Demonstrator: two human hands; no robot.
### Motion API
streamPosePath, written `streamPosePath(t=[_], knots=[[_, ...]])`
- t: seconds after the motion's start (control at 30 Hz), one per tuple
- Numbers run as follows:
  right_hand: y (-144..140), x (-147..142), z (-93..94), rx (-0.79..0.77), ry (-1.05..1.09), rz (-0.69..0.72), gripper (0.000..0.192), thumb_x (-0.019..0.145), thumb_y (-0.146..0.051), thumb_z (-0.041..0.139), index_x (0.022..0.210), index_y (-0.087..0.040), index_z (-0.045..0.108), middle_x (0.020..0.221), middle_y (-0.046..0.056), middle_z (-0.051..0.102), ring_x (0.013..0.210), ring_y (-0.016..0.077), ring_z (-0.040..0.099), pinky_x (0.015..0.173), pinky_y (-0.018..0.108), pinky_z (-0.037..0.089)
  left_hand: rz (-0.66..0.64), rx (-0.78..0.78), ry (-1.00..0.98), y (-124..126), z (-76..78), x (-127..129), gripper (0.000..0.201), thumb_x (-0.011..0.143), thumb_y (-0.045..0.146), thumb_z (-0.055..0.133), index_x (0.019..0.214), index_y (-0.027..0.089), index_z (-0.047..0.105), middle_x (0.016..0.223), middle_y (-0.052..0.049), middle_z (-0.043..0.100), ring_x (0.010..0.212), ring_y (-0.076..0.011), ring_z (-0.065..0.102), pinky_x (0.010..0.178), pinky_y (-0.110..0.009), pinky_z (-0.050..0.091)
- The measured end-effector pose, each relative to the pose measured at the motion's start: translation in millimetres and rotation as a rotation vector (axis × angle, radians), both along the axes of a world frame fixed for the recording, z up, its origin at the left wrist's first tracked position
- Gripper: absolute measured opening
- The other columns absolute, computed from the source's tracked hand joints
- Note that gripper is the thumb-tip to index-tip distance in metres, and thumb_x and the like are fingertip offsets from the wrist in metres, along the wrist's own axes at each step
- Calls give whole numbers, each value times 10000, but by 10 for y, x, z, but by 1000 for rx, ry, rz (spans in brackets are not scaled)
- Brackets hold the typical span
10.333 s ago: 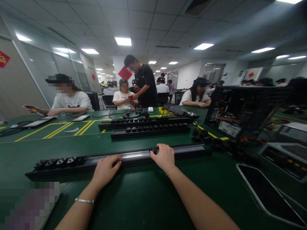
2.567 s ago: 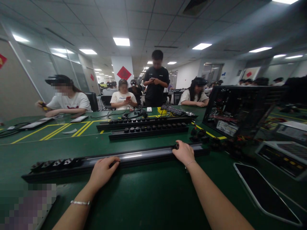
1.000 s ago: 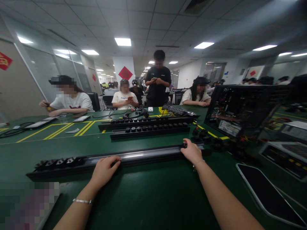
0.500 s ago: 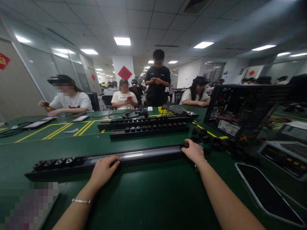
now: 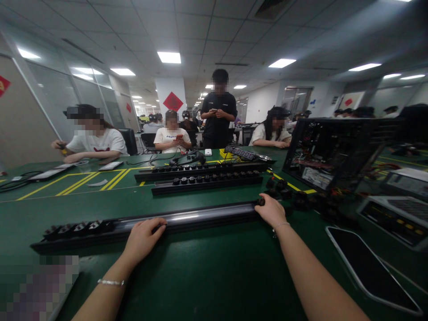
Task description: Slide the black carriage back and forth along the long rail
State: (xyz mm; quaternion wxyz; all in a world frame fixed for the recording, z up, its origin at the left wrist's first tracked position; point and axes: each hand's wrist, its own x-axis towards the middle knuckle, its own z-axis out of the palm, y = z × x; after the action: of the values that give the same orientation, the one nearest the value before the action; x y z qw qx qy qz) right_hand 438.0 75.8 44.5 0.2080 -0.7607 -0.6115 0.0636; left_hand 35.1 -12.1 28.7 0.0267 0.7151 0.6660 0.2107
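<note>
A long black metal rail [image 5: 207,216] with a shiny grey channel lies across the green table in front of me. Several black socket modules [image 5: 80,228] sit in its left part. My left hand [image 5: 144,236] is closed over the rail's near edge, left of its middle, with thumb and fingers on it. At the right end, my right hand [image 5: 272,210] pinches a small black module [image 5: 260,202] at the channel. The hand covers part of that module, so whether it is seated in the channel cannot be seen.
Two more rails with modules [image 5: 207,179] lie farther back. Loose black modules [image 5: 281,187] are scattered to the right, near an open computer case [image 5: 334,151] and a power supply unit [image 5: 394,220]. A phone [image 5: 371,267] lies front right. Several people sit or stand beyond the table.
Both hands keep nearly the same places on the rail. The whole view has shifted very slightly, with things appearing a little farther left.
</note>
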Motion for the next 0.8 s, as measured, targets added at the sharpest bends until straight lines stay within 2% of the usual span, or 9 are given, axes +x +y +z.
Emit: streamPosePath(t=[0.8], knots=[[42, 106, -5, -51, 42, -11, 538, 707, -289, 478, 1238, -207, 465, 1188, 88, 571, 1097, 256, 511, 896, 368, 386, 1, -2, 12, 7, -19, -15, 275, 811, 417, 412, 932, 294, 626, 1013, 19, 680, 978, -185, 588, 890, -341, 393]])
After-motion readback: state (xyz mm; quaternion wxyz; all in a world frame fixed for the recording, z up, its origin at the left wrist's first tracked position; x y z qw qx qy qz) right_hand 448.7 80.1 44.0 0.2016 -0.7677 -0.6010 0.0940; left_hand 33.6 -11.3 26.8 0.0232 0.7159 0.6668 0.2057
